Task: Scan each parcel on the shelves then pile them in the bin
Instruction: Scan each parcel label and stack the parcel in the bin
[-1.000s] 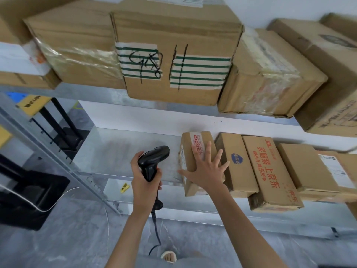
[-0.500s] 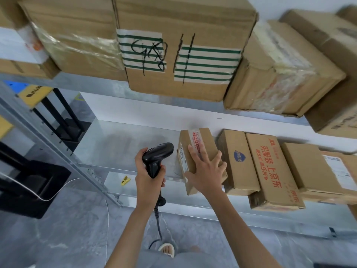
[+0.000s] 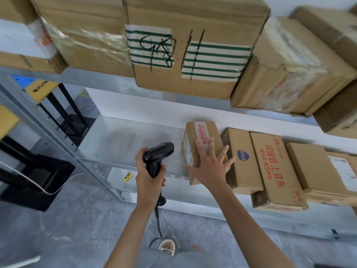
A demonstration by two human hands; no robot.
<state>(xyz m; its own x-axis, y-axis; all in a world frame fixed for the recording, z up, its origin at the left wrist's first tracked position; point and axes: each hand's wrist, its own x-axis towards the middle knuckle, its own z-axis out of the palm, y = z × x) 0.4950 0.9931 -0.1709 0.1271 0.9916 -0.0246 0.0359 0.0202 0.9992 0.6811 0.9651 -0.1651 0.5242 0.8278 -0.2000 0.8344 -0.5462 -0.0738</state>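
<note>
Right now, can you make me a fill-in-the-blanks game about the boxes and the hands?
1. The left hand holds a black ____.
2. The right hand lies flat on a small ____ box.
3. The big box on the upper shelf has tape with ____ stripes.
4. The box with the blue badge sits to the ____ of the touched box.

Missing words: scanner; cardboard; green; right

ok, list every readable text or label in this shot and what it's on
"JDL", "买服装上京东", "5折": red print on the long box on the lower shelf.
Black marker scrawl on the striped tape of the big upper box: not legible.
Red tape print on the parcel under the right hand: too small.
Blue badge on the neighbouring box: blurred.
Yellow sign: unreadable.
</note>
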